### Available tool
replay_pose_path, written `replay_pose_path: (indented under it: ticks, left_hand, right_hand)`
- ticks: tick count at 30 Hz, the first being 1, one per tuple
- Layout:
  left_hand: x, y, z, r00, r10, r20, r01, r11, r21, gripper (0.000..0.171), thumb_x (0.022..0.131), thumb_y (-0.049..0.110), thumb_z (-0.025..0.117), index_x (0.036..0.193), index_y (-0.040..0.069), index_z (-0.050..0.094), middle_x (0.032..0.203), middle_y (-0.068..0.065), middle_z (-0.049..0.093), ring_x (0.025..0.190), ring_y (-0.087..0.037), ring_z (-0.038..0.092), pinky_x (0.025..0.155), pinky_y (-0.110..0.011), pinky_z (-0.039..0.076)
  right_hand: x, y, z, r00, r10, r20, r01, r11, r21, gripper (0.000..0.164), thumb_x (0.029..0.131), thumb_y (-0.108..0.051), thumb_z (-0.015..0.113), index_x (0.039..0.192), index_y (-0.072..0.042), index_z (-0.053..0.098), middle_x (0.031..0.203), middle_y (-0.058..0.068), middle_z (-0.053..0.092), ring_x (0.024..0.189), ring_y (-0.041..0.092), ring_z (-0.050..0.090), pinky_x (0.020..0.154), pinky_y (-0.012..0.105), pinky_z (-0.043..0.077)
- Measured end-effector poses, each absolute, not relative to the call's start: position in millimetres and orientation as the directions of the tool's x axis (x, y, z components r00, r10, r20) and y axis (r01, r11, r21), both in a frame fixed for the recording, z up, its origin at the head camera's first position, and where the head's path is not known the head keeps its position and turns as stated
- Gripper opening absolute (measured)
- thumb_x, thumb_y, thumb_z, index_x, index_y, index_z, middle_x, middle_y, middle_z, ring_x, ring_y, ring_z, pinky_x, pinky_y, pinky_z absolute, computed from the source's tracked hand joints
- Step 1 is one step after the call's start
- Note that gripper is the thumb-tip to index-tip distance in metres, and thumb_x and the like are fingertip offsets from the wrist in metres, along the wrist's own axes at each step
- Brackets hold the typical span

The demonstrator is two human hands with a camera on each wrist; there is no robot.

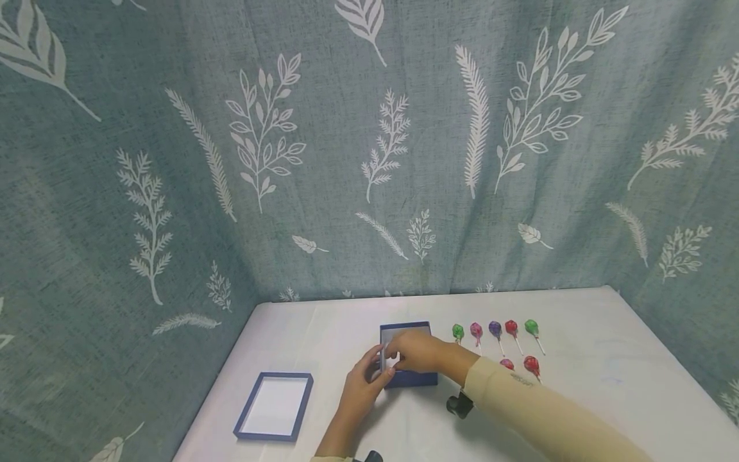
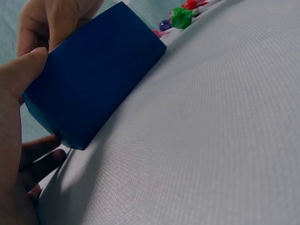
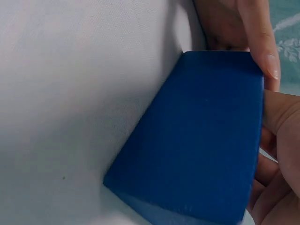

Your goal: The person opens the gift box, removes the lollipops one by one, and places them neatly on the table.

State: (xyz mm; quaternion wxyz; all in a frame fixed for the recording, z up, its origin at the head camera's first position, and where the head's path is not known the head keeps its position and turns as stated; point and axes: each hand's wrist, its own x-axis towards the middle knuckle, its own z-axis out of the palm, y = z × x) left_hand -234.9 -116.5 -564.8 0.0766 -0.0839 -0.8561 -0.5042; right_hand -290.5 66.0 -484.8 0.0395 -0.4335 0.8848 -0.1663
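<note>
A blue box [image 1: 411, 379] with a pale inside stands on the white table, its top uncovered. At its left side my left hand [image 1: 361, 385] holds it, the thumb on the near left corner and the fingers along the left wall. My right hand [image 1: 423, 350] reaches over the right wall, fingers bent down inside the box. Whether those fingers pinch anything is hidden; both wrist views show mainly the outer blue wall [image 2: 93, 77]. Right of the box lie several wrapped lollipops, among them a purple one [image 1: 495, 328] and a red one [image 1: 532, 365].
A shallow blue-rimmed lid [image 1: 305, 408] with a white inside lies on the table to the left. A leaf-patterned curtain [image 1: 335, 192] hangs behind the table and along its sides. The right forearm [image 1: 519, 398] passes in front of the lower row of lollipops.
</note>
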Motion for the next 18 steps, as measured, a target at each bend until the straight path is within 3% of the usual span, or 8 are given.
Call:
replay_pose_path:
  ticks: [9,18]
  left_hand:
    - [-235.5,-116.5,-566.5,-0.976,0.061,0.209,0.213,0.485,0.848,0.062,0.087,0.055,0.066,0.140,0.028,0.051,0.129,-0.008,0.062,0.129,-0.037,0.047,0.104,-0.069,0.026]
    - [-236.6,-115.6,-568.3,-0.982,0.051,0.184,0.186,0.479,0.858,0.059,0.087,0.053,0.067,0.140,0.033,0.051,0.130,-0.006,0.061,0.131,-0.035,0.045,0.105,-0.068,0.026]
  right_hand:
    - [-299.6,56.8,-495.7,-0.647,-0.762,-0.025,-0.706,0.611,-0.359,0.016,0.084,-0.015,0.076,0.100,-0.019,0.077,0.084,-0.014,0.066,0.080,0.004,0.060,0.077,0.023,0.052]
    - [-300.2,53.8,-495.9,-0.682,-0.723,-0.114,-0.632,0.660,-0.406,0.017,0.083,-0.006,0.075,0.089,-0.021,0.077,0.078,-0.014,0.065,0.073,0.003,0.059,0.072,0.023,0.053]
